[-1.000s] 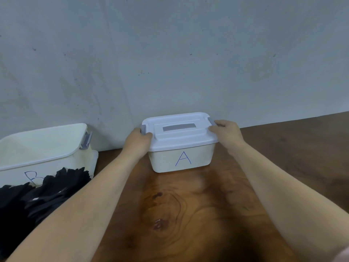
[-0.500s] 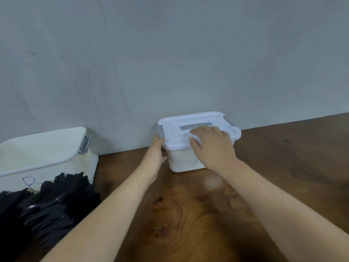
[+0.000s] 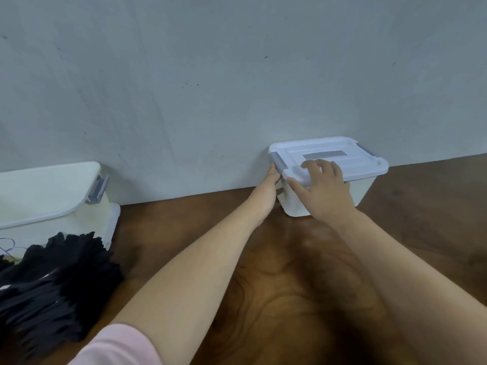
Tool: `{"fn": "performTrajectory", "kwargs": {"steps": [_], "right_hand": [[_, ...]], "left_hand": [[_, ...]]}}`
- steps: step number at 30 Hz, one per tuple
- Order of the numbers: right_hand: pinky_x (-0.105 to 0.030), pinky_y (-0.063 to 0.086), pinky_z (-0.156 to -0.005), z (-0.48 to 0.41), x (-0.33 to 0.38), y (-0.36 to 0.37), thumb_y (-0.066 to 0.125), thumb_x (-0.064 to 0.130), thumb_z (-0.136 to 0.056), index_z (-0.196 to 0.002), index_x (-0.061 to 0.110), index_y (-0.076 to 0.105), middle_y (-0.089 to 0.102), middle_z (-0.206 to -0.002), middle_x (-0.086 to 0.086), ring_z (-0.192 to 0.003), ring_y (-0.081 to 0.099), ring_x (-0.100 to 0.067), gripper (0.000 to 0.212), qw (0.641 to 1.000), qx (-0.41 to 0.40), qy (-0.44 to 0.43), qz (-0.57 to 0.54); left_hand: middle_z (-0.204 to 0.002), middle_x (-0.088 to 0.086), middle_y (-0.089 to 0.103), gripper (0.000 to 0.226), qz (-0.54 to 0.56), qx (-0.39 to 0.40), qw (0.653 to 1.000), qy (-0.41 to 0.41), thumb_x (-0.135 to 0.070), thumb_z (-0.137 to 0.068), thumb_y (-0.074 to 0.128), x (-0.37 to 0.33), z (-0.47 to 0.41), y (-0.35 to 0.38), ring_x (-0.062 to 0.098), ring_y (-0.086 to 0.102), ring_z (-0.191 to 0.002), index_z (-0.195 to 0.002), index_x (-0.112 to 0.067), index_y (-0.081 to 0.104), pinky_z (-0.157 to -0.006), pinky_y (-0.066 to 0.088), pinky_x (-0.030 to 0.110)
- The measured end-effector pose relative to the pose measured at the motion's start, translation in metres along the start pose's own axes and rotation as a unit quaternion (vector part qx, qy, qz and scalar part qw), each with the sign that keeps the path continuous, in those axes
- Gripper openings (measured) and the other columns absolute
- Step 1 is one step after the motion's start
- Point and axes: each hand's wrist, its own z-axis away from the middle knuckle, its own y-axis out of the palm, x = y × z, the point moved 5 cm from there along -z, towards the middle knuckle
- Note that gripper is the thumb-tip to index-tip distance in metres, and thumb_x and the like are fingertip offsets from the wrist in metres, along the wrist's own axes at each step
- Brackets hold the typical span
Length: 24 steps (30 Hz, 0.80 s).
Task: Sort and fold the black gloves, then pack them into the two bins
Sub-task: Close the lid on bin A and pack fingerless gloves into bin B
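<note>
A dark brown wooden table (image 3: 421, 233) with swirling, glossy grain runs back to a pale grey-blue wall (image 3: 237, 75), matte and flecked with small scuffs. At the right, pushed against that wall, stands a small white rectangular plastic bin (image 3: 365, 192) with its flat white lid (image 3: 355, 159) on, a grey clip (image 3: 278, 162) at its left end. The right hand (image 3: 324, 192) lies spread over the lid's near edge, thumb stretched along the rim. The left hand (image 3: 266, 191) reaches the clip with its fingers held together; whether they hook under it is hard to make out. At the far left a second, larger white plastic bin (image 3: 47, 191) is cut off by the frame, its blue marking mostly hidden. In front of it, on the table, sits a rumpled heap of soft black gloves (image 3: 52, 285), also cropped. A pink sleeve (image 3: 118, 346) shows at the bottom edge.
</note>
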Motion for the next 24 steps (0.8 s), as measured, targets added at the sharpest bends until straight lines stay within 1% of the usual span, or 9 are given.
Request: {"fn": "performTrajectory", "kwargs": {"steps": [2,4,8,11,14,16,20,22,24], "right_hand": [[-0.069,0.043,-0.102,-0.002,0.001,0.0,0.049,0.076,-0.097,-0.143,0.031,0.051,0.048,-0.154,0.0,-0.148,0.034,-0.035,0.064,1.0,0.008,0.002,0.024],[-0.071,0.039,-0.105,-0.001,0.005,-0.001,0.045,0.074,-0.099,-0.146,0.033,0.049,0.046,-0.157,0.002,-0.151,0.032,-0.034,0.062,0.998,0.02,0.017,0.056],[-0.077,0.022,-0.116,0.006,0.026,-0.003,0.04,0.063,-0.104,-0.15,0.029,0.046,0.044,-0.161,0.001,-0.156,0.027,-0.034,0.058,0.995,0.009,0.006,0.098],[-0.069,0.009,-0.125,0.015,0.077,0.003,0.044,0.054,-0.106,-0.151,0.028,0.048,0.043,-0.164,0.002,-0.16,0.023,-0.025,0.052,0.996,0.023,-0.076,0.037],[-0.056,0.003,-0.13,0.029,0.141,0.011,0.049,0.048,-0.107,-0.144,0.029,0.058,0.054,-0.153,0.003,-0.152,0.035,-0.018,0.042,0.988,0.018,-0.154,-0.016],[-0.052,0.001,-0.13,0.037,0.185,0.022,0.049,0.048,-0.108,-0.14,0.029,0.061,0.059,-0.147,0.005,-0.147,0.043,-0.016,0.039,0.98,0.042,-0.184,-0.054],[-0.051,0.006,-0.131,0.053,0.27,0.052,0.046,0.047,-0.108,-0.136,0.031,0.063,0.063,-0.143,0.008,-0.138,0.052,-0.014,0.036,0.962,0.116,-0.214,-0.124],[-0.049,0.015,-0.13,0.058,0.308,0.068,0.046,0.046,-0.108,-0.138,0.031,0.062,0.061,-0.145,0.007,-0.135,0.055,-0.016,0.037,0.951,0.157,-0.216,-0.156],[-0.047,0.03,-0.124,0.063,0.344,0.084,0.049,0.045,-0.107,-0.14,0.03,0.061,0.06,-0.148,0.004,-0.133,0.057,-0.02,0.038,0.938,0.196,-0.211,-0.193]], "left_hand": [[-0.15,-0.019,0.051,0.048,-0.03,0.004,1.0,-0.008,-0.061,-0.111,0.025,-0.005,0.004,-0.003,0.015,0.058,-0.127,-0.157,-0.052,0.034,-0.117,0.044,0.05],[-0.147,-0.016,0.048,0.05,-0.063,-0.007,0.998,-0.019,-0.051,-0.113,0.025,-0.003,0.009,-0.015,0.017,0.058,-0.124,-0.161,-0.043,0.03,-0.117,0.043,0.053],[-0.155,-0.005,0.051,0.051,-0.108,-0.045,0.993,-0.024,-0.037,-0.112,0.029,-0.004,0.023,-0.056,0.017,0.06,-0.12,-0.163,-0.036,0.032,-0.109,0.046,0.042],[-0.152,-0.004,0.054,0.05,-0.127,-0.09,0.988,-0.012,-0.034,-0.108,0.036,-0.017,0.046,-0.1,0.017,0.059,-0.125,-0.158,-0.034,0.04,-0.107,0.042,0.039],[-0.14,-0.009,0.061,0.057,-0.143,-0.127,0.981,0.007,-0.047,-0.095,0.037,-0.03,0.084,-0.144,0.014,0.059,-0.128,-0.15,-0.039,0.047,-0.112,0.043,0.04],[-0.133,-0.013,0.063,0.061,-0.149,-0.167,0.974,0.022,-0.051,-0.087,0.034,-0.041,0.111,-0.175,0.014,0.057,-0.13,-0.145,-0.041,0.05,-0.116,0.041,0.044],[-0.129,-0.017,0.064,0.048,-0.168,-0.242,0.955,0.03,-0.045,-0.096,0.036,-0.054,0.163,-0.245,0.013,0.056,-0.131,-0.14,-0.041,0.055,-0.119,0.038,0.046],[-0.122,-0.02,0.064,0.032,-0.184,-0.29,0.939,0.032,-0.04,-0.1,0.043,-0.057,0.192,-0.282,0.012,0.058,-0.126,-0.128,-0.045,0.059,-0.116,0.04,0.044],[-0.127,-0.014,0.064,0.031,-0.238,-0.331,0.912,0.04,-0.038,-0.105,0.042,-0.061,0.225,-0.318,0.013,0.057,-0.123,-0.131,-0.039,0.059,-0.107,0.044,0.038]]}}
